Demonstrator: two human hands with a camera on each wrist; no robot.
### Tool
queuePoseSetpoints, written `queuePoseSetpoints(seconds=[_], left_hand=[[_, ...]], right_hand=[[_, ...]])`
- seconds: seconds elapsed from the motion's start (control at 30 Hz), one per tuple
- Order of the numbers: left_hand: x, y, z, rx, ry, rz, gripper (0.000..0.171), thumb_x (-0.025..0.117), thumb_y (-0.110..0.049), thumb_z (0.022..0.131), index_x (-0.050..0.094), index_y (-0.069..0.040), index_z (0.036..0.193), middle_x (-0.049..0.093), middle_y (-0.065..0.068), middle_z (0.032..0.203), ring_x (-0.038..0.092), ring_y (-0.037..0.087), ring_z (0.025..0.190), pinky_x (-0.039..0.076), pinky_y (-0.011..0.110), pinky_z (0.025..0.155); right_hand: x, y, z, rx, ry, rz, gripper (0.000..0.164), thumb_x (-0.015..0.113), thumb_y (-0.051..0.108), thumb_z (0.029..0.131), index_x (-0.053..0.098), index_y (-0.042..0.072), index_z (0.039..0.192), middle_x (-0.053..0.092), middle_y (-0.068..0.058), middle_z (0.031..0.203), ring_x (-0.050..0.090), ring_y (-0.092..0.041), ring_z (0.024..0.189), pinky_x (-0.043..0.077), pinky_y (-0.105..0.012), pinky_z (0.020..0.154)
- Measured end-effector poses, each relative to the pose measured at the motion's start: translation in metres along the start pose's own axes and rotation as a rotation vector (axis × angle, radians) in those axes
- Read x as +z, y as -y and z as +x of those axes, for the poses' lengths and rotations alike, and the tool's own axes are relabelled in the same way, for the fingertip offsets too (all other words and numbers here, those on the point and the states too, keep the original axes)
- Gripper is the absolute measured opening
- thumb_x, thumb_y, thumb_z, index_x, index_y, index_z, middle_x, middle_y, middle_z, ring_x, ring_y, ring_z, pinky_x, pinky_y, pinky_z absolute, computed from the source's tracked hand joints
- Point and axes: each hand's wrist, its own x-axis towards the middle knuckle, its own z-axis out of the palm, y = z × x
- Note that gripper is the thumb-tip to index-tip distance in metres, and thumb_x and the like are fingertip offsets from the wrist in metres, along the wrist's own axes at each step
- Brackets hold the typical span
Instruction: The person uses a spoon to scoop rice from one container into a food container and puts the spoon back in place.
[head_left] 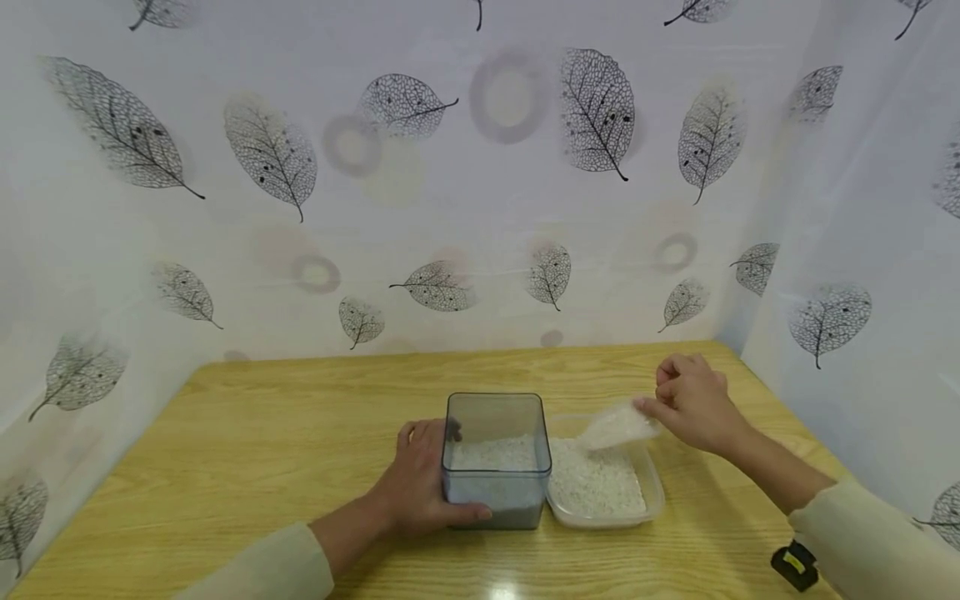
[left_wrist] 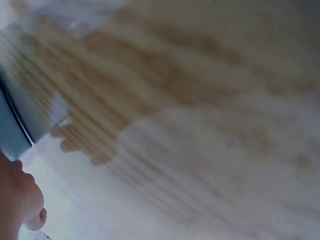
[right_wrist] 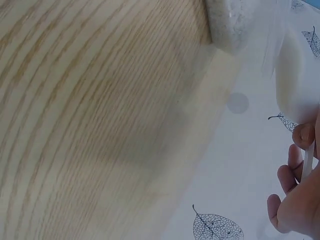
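Note:
My left hand holds a smoky grey see-through square container by its left side, thumb along the front. White rice lies inside it. Close at its right stands a shallow clear plastic tub, also with rice in it. In my right hand is a whitish translucent scoop, pinched by its handle and tilted down to the left over the tub. The right wrist view shows the scoop blurred, its handle running along the curled fingers.
Both containers stand on a wood-grain table. A leaf-printed white curtain hangs behind and along the sides. Near the right sleeve is a small black item with a yellow mark.

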Motion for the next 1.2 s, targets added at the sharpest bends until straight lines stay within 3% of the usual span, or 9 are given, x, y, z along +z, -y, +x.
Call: queuePoseSetpoints(seconds=[0.43,0.63,0.73,0.8,0.93,1.0,1.2], left_hand=[[-0.001,-0.001,0.000,-0.006,0.009,0.009,0.100,0.064,-0.085,0.067,0.044,-0.009,0.128,0.053,0.003,0.119,0.046,0.022,0.115,0.024,0.051,0.107],[-0.002,-0.001,0.000,-0.016,0.022,0.006,0.100,0.066,-0.083,0.067,0.043,-0.009,0.130,0.053,0.003,0.120,0.046,0.023,0.117,0.023,0.052,0.107],[-0.003,-0.002,0.000,-0.021,0.027,0.006,0.101,0.067,-0.082,0.067,0.043,-0.009,0.131,0.052,0.003,0.121,0.045,0.023,0.117,0.023,0.052,0.108],[-0.004,-0.002,-0.001,-0.022,0.029,0.005,0.101,0.068,-0.081,0.067,0.043,-0.008,0.131,0.052,0.003,0.122,0.045,0.023,0.117,0.023,0.052,0.107],[-0.004,-0.001,-0.001,-0.019,0.027,0.008,0.101,0.067,-0.082,0.067,0.043,-0.008,0.132,0.052,0.003,0.122,0.045,0.022,0.116,0.024,0.051,0.107],[-0.004,-0.001,-0.001,-0.015,0.025,0.004,0.101,0.068,-0.081,0.067,0.044,-0.007,0.132,0.052,0.003,0.121,0.045,0.022,0.116,0.024,0.051,0.107],[-0.004,-0.002,-0.001,-0.021,0.036,-0.017,0.102,0.070,-0.079,0.067,0.042,-0.007,0.133,0.052,0.003,0.122,0.045,0.023,0.118,0.023,0.052,0.107]], right_hand=[[-0.011,-0.015,-0.014,-0.054,-0.009,0.048,0.051,0.081,0.017,0.081,0.040,0.024,0.052,0.043,0.005,0.091,0.034,-0.020,0.094,0.018,-0.044,0.074],[-0.018,-0.019,-0.017,-0.181,-0.036,0.039,0.053,0.085,0.015,0.074,0.038,0.027,0.053,0.044,0.006,0.093,0.035,-0.018,0.096,0.019,-0.044,0.076],[-0.022,-0.019,-0.017,-0.260,-0.049,0.027,0.052,0.085,0.022,0.076,0.039,0.030,0.053,0.045,0.007,0.094,0.037,-0.016,0.097,0.021,-0.043,0.077],[-0.024,-0.018,-0.016,-0.317,-0.066,0.021,0.051,0.079,0.035,0.084,0.038,0.032,0.053,0.045,0.008,0.093,0.037,-0.015,0.095,0.022,-0.041,0.077],[-0.027,-0.013,-0.010,-0.433,-0.113,0.003,0.052,0.055,0.056,0.097,0.036,0.034,0.053,0.045,0.008,0.090,0.036,-0.014,0.091,0.022,-0.040,0.076],[-0.027,-0.008,-0.007,-0.480,-0.129,-0.014,0.053,0.046,0.059,0.099,0.035,0.034,0.054,0.045,0.007,0.090,0.035,-0.015,0.089,0.022,-0.040,0.074],[-0.031,0.010,0.004,-0.519,-0.135,-0.073,0.051,0.042,0.057,0.101,0.038,0.036,0.055,0.044,0.007,0.089,0.037,-0.017,0.087,0.023,-0.041,0.075]])
